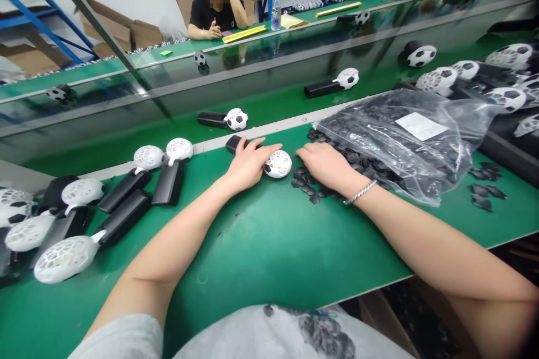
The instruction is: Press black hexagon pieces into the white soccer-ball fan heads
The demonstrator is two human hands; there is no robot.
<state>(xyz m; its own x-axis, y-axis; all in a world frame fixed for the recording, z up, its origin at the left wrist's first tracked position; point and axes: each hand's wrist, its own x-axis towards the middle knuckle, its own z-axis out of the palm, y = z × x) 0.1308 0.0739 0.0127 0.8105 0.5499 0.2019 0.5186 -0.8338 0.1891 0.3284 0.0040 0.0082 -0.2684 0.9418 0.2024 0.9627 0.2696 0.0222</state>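
Observation:
My left hand [248, 166] lies over a black-handled piece, its fingers spread toward a white football-patterned ball [278, 164] with some black patches on it. The fingertips touch the ball's upper left side, and the palm hides part of the handle. Just right of the ball, my right hand [322, 161] rests among small black patches [309, 184], fingers bent together; whether a patch is between them is hidden. A clear plastic bag [404, 140] of black patches lies beyond the right wrist.
White balls on black handles [126, 216] crowd the left side, and more [505, 100] are piled at the far right. Beyond a pale ledge, a green strip carries spaced pieces [237, 119]. Two people sit across from me near a bottle [276, 13].

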